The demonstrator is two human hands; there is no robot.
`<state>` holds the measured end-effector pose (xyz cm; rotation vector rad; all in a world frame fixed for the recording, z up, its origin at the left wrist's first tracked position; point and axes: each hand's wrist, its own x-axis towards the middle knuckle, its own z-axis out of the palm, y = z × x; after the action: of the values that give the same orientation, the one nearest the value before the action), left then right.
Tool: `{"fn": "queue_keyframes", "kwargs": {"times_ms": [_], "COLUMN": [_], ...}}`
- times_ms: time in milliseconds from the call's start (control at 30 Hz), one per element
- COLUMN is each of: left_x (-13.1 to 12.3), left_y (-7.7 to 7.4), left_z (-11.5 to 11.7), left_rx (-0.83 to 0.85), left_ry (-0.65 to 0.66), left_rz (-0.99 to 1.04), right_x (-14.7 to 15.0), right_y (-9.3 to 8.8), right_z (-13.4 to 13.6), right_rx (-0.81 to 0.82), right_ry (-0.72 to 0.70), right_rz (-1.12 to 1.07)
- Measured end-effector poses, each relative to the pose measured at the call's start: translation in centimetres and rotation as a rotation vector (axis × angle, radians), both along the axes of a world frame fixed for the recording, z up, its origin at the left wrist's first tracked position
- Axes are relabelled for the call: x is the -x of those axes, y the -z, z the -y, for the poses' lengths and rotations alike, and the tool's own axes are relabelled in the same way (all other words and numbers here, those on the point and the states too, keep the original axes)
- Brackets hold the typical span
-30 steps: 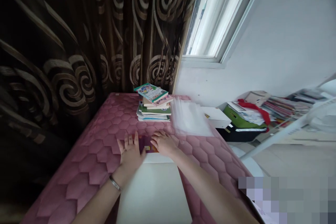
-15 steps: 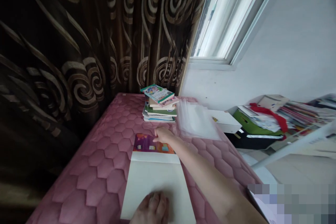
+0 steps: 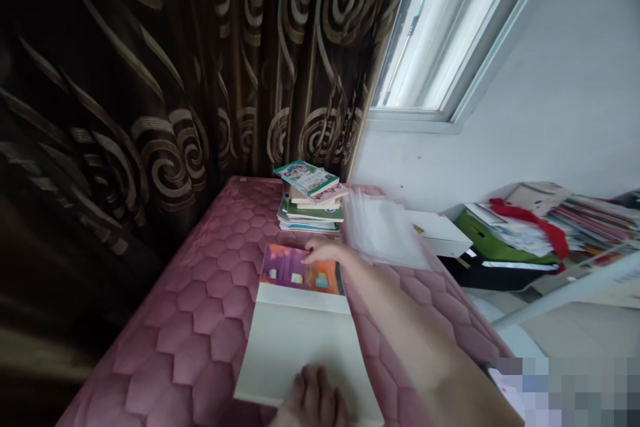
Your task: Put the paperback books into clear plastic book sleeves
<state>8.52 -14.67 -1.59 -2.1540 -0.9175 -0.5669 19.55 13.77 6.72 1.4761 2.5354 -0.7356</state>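
A colourful book point(image 3: 300, 271) lies on the pink quilted surface point(image 3: 200, 320), its near part covered by a large white sheet point(image 3: 305, 347). My right hand point(image 3: 325, 252) rests at the book's far right corner, fingers stretched along its top edge. My left hand point(image 3: 313, 403) lies flat on the near edge of the white sheet, fingers spread; only its fingers show at the bottom of the view.
A stack of books point(image 3: 311, 197) stands at the far end of the pink surface, with a pile of clear plastic sleeves point(image 3: 383, 230) to its right. A dark swirl-patterned curtain point(image 3: 175, 80) hangs behind. A white box point(image 3: 440, 232) and heaps of books and papers point(image 3: 540, 223) lie at right.
My left hand drew back from the book to the near edge of the white sheet. More of the colourful book shows beyond the sheet, and my right hand stays at its far corner.
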Motion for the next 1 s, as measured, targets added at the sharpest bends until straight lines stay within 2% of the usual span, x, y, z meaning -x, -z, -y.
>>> {"fn": "queue_keyframes", "kwargs": {"times_ms": [100,200,233,300,367,467,567,667,767,833,1000], "left_x": [2.7,6.1,7.2,9.2,10.5,11.2,11.1,10.9,10.9,10.9,10.4], "left_y": [-2.6,-5.5,-6.3,-7.0,-6.5,-4.5,-2.3,-1.2,-1.1,-1.5,-3.1], "left_z": [-0.8,-3.1,-4.3,-6.8,-9.3,-11.8,-12.6,-12.6,-12.5,-12.6,-13.6], "left_rx": [0.036,0.14,0.161,0.212,0.242,0.317,0.423,0.578,0.709,0.81,1.02], "left_ry": [0.081,0.059,0.08,0.125,0.168,0.176,0.173,0.203,0.142,0.025,-0.29], "left_rz": [0.055,0.136,0.163,0.209,0.246,0.32,0.377,0.496,0.69,0.807,0.981], "right_x": [-3.3,-7.3,-8.5,-10.6,-12.2,-13.6,-14.4,-14.6,-14.3,-14.0,-13.6], "right_y": [-1.6,-2.9,-3.0,-2.6,-1.3,1.3,3.5,4.6,4.7,4.6,3.8], "right_z": [1.2,3.8,4.8,7.1,9.0,10.6,11.3,11.7,12.3,12.7,13.3], "right_rx": [0.005,0.068,0.118,0.336,0.417,0.301,0.237,0.317,0.34,0.356,0.573], "right_ry": [0.027,0.042,0.047,0.157,0.302,0.523,0.692,0.773,0.805,0.82,0.952], "right_rz": [-0.119,-0.245,-0.309,-0.606,-0.803,-0.93,-0.976,-1.014,-1.052,-1.122,-1.229]}}
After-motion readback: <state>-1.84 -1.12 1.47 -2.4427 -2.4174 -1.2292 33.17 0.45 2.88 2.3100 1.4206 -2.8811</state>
